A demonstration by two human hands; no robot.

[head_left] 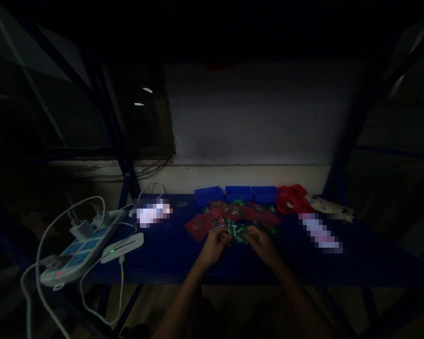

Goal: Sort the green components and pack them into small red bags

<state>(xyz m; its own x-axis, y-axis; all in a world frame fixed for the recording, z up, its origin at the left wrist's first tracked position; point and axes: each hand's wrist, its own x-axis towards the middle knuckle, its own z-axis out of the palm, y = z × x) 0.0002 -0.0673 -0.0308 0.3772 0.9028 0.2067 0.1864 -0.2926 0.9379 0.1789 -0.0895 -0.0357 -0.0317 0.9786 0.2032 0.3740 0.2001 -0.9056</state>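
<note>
A small, shiny green plastic packet (236,230) is stretched between my two hands near the front of the blue table. My left hand (215,246) pinches its left edge, fingers curled. On the other side my right hand (261,242) has the right edge between thumb and fingers. Just beyond lies a spread of red plastic packets (199,227) mixed with green ones. What is inside the packets is too dark to make out.
Three blue bins (238,193) stand behind the packets. A red plastic bag (292,197) and a printed strip (328,205) lie at right. At left are a power strip (85,249) with cables and a white device (123,247) on the blue table (162,263).
</note>
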